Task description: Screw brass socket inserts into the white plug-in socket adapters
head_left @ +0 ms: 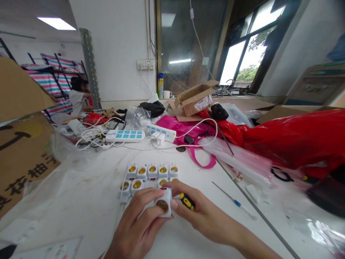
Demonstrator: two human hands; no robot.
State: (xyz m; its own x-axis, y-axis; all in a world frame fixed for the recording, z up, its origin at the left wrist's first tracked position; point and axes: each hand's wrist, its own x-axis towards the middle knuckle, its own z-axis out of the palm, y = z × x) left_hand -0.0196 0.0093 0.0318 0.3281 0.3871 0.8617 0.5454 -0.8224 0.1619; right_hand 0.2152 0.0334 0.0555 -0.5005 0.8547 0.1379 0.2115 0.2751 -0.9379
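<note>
My left hand (pixel 137 225) and my right hand (pixel 199 212) meet at the near edge of the white table (pixel 81 194). Both pinch one white lamp socket (pixel 164 203) with a brass centre, held just above the table. My right hand also has a screwdriver with a black and yellow handle (pixel 187 201) tucked under its fingers. Right behind the hands, several identical white lamp sockets (pixel 152 172) stand in two rows, brass openings up.
A thin blue-tipped tool (pixel 237 203) lies right of the hands. Power strips (pixel 125 135) and white cables sit mid-table, beside a pink bag (pixel 188 129), red plastic bags (pixel 296 140) and cardboard boxes (pixel 195 99). A big carton (pixel 21 144) stands left. A person (pixel 77 97) sits far left.
</note>
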